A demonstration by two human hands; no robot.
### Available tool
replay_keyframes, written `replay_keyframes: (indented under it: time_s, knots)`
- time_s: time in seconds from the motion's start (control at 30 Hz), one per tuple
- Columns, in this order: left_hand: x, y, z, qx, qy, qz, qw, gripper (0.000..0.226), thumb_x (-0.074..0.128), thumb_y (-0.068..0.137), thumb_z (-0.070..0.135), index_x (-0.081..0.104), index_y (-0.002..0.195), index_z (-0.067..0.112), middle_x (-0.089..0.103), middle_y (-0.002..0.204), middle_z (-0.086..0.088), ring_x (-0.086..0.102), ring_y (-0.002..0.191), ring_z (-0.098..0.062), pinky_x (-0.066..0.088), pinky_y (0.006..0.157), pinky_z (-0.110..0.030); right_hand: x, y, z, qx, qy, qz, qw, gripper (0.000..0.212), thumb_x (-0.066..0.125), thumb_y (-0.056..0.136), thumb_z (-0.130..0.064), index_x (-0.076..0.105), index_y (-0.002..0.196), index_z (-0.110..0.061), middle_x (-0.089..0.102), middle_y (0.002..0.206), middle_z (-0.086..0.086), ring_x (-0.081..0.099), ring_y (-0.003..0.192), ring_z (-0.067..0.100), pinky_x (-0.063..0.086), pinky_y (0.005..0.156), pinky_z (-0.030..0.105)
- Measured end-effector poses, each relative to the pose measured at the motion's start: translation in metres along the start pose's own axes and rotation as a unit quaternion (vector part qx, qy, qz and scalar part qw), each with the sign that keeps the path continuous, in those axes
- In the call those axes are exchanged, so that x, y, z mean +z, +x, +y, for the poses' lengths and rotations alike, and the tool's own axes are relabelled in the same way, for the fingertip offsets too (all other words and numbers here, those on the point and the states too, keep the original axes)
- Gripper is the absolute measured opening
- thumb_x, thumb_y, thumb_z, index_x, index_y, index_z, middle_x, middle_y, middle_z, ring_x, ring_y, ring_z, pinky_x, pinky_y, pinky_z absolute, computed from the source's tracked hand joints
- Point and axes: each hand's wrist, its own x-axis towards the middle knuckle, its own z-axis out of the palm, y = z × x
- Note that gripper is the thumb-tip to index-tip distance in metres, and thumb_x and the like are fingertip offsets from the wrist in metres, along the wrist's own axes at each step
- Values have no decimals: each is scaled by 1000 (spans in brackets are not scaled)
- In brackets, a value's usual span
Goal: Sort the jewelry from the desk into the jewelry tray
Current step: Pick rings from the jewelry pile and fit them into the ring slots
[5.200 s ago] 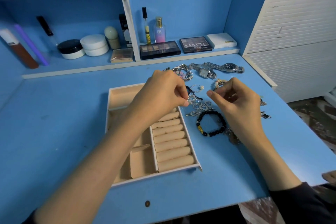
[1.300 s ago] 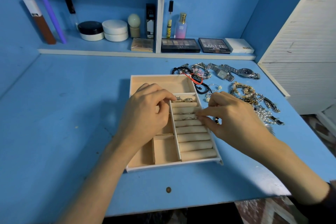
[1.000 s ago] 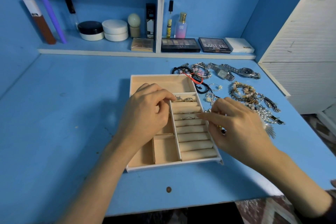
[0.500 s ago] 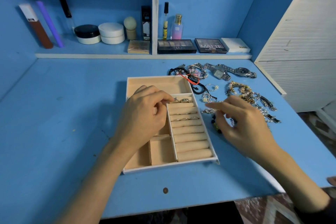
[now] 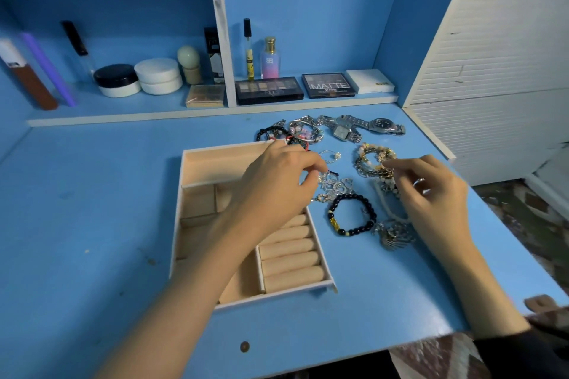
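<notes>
Dim, bluish, even light; soft shadows just in front of the jewelry tray; right hand motion-blurred; frame edges bow.

Left hand across the beige tray, right hand above loose jewelry beside it on a blue desk.

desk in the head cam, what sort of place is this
Probably a home dressing table: eyeshadow palettes and a perfume bottle on the shelf, bracelets and watches beside a jewelry tray.
</notes>
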Motion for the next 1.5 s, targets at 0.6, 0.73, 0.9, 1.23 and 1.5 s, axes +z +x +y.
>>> replay_keyframes:
  time_s: [0.6,0.73,0.9,1.23,1.5]
  knots:
    - [35,19,22,59,85,-183,978,30,55,89,39,58,118,33,51,116,9,31,113,-9,26,97,-26,-7,1,2,53,66,42,996,33,50,82,5,72,81,-19,61,81,2,54,70,20,41,60,30]
    - [35,20,23,66,101,-171,978,18,56,88,37,62,104,29,51,112,9,32,111,-10,27,98,-27,-13,5,9,94,77,75,990,40,48,82,5,67,73,-28,61,82,1,54,71,22,41,60,33]
    - [30,23,21,26,144,-157,977,24,50,90,22,55,113,27,48,115,6,31,112,-13,26,96,-27,-21,1,21,91,-23,37,995,39,41,76,9,68,68,-18,56,85,6,42,63,16,28,55,25]
    - [49,23,54,124,97,-240,958,52,43,83,4,53,126,32,31,145,2,15,133,-16,20,112,-44,-19,0,31,53,-88,22,994,49,31,69,-5,72,92,-18,54,88,5,43,84,18,27,68,27]
    - [32,17,34,87,92,-178,976,30,45,82,6,68,75,23,49,107,10,31,113,-8,28,102,-27,-13,-1,32,19,-149,-23,988,49,29,66,-5,71,90,-16,53,84,0,40,86,21,29,70,29]
